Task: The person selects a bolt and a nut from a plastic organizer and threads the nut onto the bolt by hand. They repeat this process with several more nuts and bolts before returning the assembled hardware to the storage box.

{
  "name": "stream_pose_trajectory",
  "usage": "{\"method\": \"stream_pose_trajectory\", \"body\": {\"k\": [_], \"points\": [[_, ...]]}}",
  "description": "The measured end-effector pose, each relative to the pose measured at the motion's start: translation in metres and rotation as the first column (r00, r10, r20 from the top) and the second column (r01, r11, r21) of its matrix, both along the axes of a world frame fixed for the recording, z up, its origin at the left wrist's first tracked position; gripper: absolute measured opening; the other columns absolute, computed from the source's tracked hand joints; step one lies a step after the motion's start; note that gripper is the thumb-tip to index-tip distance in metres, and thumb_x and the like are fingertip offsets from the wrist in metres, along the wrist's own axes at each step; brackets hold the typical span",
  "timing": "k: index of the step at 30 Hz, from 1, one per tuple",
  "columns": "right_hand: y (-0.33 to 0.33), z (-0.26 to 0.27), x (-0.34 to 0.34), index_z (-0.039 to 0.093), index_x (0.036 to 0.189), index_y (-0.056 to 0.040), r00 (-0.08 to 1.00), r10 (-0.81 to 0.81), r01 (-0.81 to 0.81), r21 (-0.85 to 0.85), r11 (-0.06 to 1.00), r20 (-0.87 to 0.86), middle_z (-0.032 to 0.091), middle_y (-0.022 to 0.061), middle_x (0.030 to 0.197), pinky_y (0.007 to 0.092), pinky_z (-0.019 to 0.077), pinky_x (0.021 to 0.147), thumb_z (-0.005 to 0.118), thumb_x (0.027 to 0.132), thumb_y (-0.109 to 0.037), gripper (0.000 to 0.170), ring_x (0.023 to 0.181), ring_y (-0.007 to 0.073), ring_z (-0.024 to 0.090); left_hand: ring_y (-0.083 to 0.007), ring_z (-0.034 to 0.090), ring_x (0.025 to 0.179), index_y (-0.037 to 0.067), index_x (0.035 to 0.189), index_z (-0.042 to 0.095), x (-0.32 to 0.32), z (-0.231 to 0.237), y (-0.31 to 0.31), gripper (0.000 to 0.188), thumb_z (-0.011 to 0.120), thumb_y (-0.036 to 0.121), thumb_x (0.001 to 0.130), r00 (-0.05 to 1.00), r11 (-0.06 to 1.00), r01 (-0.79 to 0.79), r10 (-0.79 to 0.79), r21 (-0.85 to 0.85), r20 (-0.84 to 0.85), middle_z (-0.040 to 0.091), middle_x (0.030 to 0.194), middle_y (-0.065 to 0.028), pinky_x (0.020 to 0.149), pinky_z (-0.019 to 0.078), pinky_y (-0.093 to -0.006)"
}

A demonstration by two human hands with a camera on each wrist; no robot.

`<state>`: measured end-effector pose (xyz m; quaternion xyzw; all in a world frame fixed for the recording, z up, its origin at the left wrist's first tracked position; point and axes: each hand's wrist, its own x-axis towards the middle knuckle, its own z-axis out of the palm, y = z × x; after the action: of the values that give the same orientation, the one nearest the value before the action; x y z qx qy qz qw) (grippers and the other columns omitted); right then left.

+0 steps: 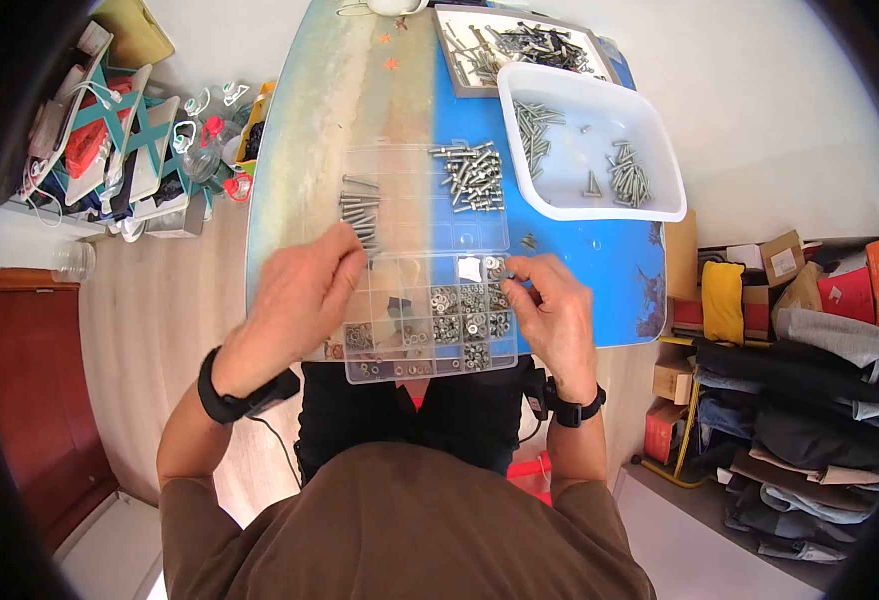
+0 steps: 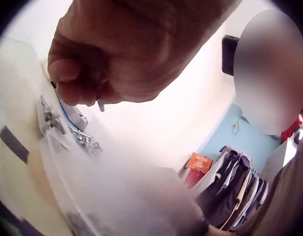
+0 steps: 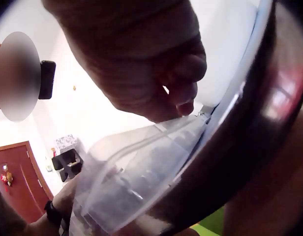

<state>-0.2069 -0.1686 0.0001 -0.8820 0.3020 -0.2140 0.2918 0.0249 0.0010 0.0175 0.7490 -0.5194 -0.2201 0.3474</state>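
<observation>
A clear divided box [image 1: 429, 372] lies with its lid [image 1: 409, 160] folded back. Nuts and washers [image 1: 472, 300] fill several compartments; long screws [image 1: 359, 215] and a pile of bolts [image 1: 474, 178] rest in the lid. Over the box's left side, the left hand [image 1: 304, 290] has curled fingers; in the left wrist view that hand [image 2: 127, 44] pinches a small metal piece [image 2: 101, 104]. The right hand [image 1: 556, 308] is bent over the upper right compartment, fingertips at its edge. In the right wrist view this hand [image 3: 141, 59] touches the box [image 3: 141, 172]; what its fingertips hold is unclear.
A white tub [image 1: 599, 205] with screws stands at the back right of the table [image 1: 309, 120], beside a tray [image 1: 469, 88] of dark and silver screws. Bottles [image 1: 199, 155] stand at the left, folded clothes [image 1: 809, 430] at the right.
</observation>
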Motion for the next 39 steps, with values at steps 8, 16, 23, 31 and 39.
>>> {"method": "stream_pose_trajectory", "body": {"k": [8,16,23,31,39], "points": [[-0.007,-0.007,0.008,0.070,0.098,-0.0045,1.000,0.006,-0.006,-0.011,1.000,-0.030,0.066,0.0123,0.090,0.0401,0.0511,0.061,0.074,0.081,-0.006,0.018,0.072,0.0341,0.065,-0.0386,0.059,0.071,0.004,0.090,0.052,0.032,-0.015,-0.029,0.011,0.060,0.010,0.093,0.928,0.998,-0.011,0.033,-0.062,0.372,0.057,0.076,-0.0169,0.060,0.0437,-0.0440],[-0.007,-0.005,0.011,0.069,0.099,-0.0024,0.999,-0.009,0.013,0.104,0.995,-0.041,0.065,0.0122,0.088,0.0335,0.0496,0.055,0.077,0.079,-0.005,0.021,0.061,0.0240,0.062,-0.0366,0.061,0.072,0.005,0.090,0.053,0.035,-0.026,-0.032,0.011,0.062,0.012,0.091,0.919,0.997,-0.076,0.078,-0.020,0.386,0.060,0.078,-0.0138,0.060,0.0451,-0.0434],[-0.009,-0.007,0.009,0.067,0.101,-0.0025,0.999,-0.003,0.006,0.092,0.996,-0.032,0.065,0.0114,0.091,0.0327,0.0497,0.053,0.077,0.080,-0.006,0.023,0.059,0.0213,0.061,-0.0367,0.062,0.070,0.005,0.090,0.056,0.036,-0.024,-0.031,0.012,0.063,0.014,0.091,0.926,0.995,-0.094,0.082,0.014,0.370,0.063,0.078,-0.0139,0.060,0.0456,-0.0444],[-0.008,-0.001,0.009,0.067,0.103,-0.0030,1.000,-0.012,0.012,0.061,0.998,-0.002,0.066,0.0125,0.095,0.0348,0.0508,0.056,0.074,0.085,-0.010,0.021,0.061,0.0248,0.062,-0.0365,0.062,0.069,0.006,0.096,0.060,0.034,-0.026,-0.028,0.006,0.060,0.010,0.092,0.925,0.989,-0.118,0.142,-0.088,0.351,0.063,0.074,-0.0159,0.061,0.0462,-0.0437],[-0.027,0.010,0.033,0.064,0.116,-0.0049,0.969,0.113,-0.171,-0.271,0.947,-0.218,0.064,0.0149,0.088,0.0425,0.0506,0.057,0.066,0.089,-0.008,0.028,0.070,0.0349,0.065,-0.0322,0.059,0.061,0.006,0.100,0.062,0.036,-0.022,-0.021,0.011,0.061,0.009,0.090,0.951,0.981,-0.177,0.191,-0.079,0.241,0.060,0.069,-0.0154,0.057,0.0442,-0.0390]]}}
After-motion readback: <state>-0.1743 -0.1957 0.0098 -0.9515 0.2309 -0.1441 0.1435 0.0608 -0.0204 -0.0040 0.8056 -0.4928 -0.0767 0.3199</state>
